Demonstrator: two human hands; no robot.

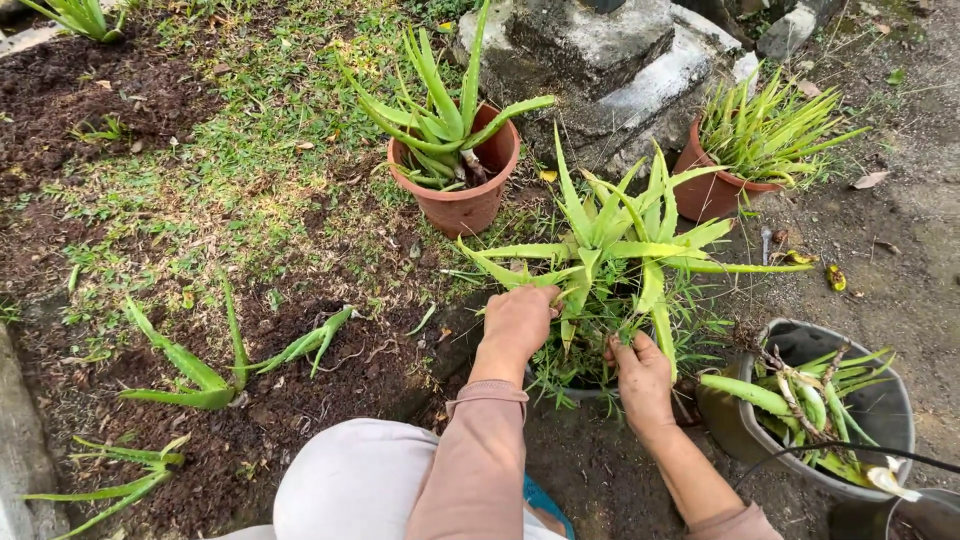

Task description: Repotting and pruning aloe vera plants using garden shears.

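Bare dark soil (330,370) and patchy grass (250,120) are seen across the left and middle. A grey stone block (600,50) is set at the top. A large spiky plant (610,245) is seen at centre, rooted in a dark pot (585,393) mostly hidden by thin weeds; pot rim barely shown. A grey bucket (880,410) at lower right is filled with cut green leaves and roots. A terracotta pot (460,205) with a fleshy green plant is placed just behind the centre plant; a second terracotta pot (715,190) with yellow-green blades is placed right of it, near the stone. Loose planted shoots (200,375) are seen in the soil at left.

The left hand (518,320) is closed as a loose fist at the base of the spiky plant, fingers curled into the leaves or weeds; exactly what is gripped cannot be told. The right hand (642,378) is pressed in at the right side of the plant base, fingers pinched narrow around thin stems, just beside a drooping leaf.
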